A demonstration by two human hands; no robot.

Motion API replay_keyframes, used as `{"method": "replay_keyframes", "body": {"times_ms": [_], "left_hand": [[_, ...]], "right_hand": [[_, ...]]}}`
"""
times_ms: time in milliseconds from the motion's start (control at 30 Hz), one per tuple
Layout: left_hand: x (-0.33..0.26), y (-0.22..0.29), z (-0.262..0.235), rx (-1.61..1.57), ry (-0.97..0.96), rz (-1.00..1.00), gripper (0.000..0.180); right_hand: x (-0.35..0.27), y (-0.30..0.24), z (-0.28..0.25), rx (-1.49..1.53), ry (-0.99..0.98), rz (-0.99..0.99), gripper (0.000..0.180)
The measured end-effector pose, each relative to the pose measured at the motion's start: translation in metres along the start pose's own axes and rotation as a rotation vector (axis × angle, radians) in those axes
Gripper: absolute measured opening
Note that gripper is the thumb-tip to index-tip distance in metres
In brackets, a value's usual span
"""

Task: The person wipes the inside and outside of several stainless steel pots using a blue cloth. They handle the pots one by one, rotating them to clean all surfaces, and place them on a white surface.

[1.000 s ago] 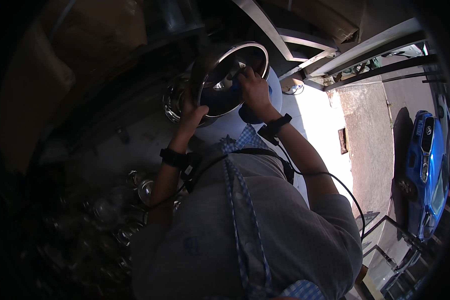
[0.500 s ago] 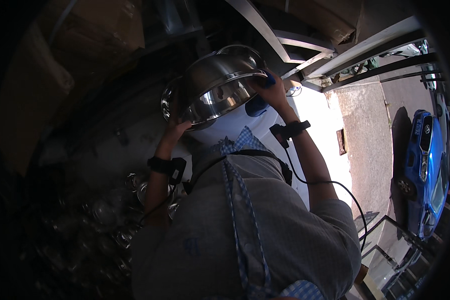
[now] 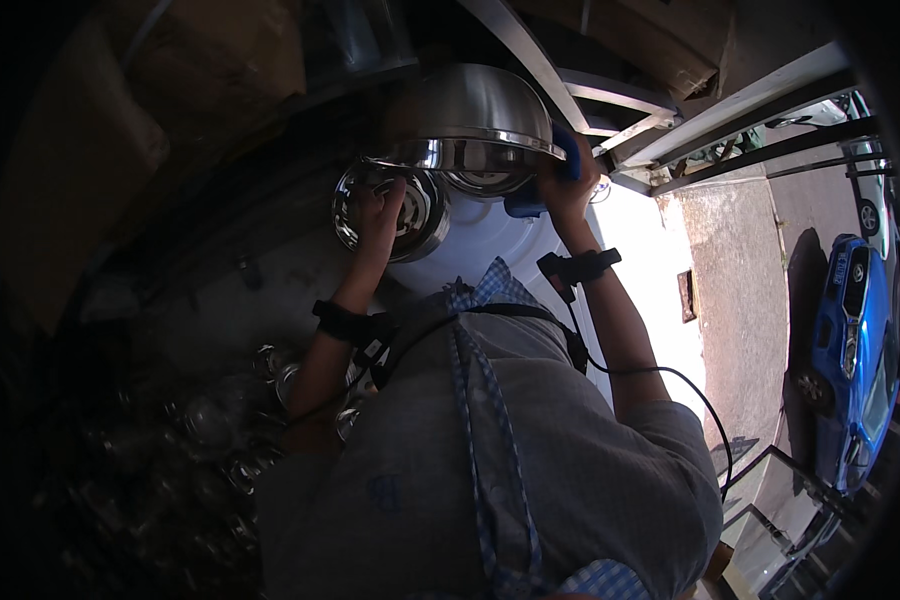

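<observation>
A large shiny steel bowl (image 3: 485,105) is held up in front of me, its rim sloping slightly across the view. My right hand (image 3: 568,190) is closed on its right rim, with a blue cloth (image 3: 570,155) between hand and metal; part of the cloth hangs below. At the left end of the rim my left hand (image 3: 375,225) is raised with the thumb up, its fingers partly hidden in shadow, and it appears to grip the bowl. Behind and beside that hand is a smaller round steel vessel (image 3: 428,228). Under both lies a white round tub (image 3: 490,238).
Many shiny steel pieces (image 3: 255,465) lie in the dark at lower left. Cardboard boxes (image 3: 210,65) stand at upper left. A metal frame (image 3: 610,95) crosses the upper right. Outside, a blue car (image 3: 855,330) is parked by the pavement (image 3: 735,260).
The large bowl has been raised and turned, so its rim now lies nearly level. My left hand has moved up and right, and the smaller steel vessel shows more fully.
</observation>
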State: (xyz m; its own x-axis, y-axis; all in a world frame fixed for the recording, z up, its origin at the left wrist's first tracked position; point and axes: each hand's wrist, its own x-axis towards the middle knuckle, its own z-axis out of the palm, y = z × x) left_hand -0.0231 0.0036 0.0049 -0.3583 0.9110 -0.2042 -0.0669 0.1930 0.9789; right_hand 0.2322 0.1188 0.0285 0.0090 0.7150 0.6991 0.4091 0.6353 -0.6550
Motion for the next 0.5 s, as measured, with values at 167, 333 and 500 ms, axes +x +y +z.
{"method": "replay_keyframes", "body": {"times_ms": [167, 333, 500], "left_hand": [[-0.017, 0.036, 0.037, -0.261, -0.298, 0.263, 0.068], [-0.001, 0.063, 0.056, -0.419, -0.373, 0.274, 0.069], [0.014, 0.070, 0.067, -0.478, -0.223, 0.189, 0.055]], "right_hand": [[0.004, 0.002, -0.001, -0.055, 0.024, 0.039, 0.047], [-0.013, 0.001, -0.005, -0.153, -0.074, -0.016, 0.057], [-0.023, -0.007, -0.013, -0.200, -0.122, -0.009, 0.058]]}}
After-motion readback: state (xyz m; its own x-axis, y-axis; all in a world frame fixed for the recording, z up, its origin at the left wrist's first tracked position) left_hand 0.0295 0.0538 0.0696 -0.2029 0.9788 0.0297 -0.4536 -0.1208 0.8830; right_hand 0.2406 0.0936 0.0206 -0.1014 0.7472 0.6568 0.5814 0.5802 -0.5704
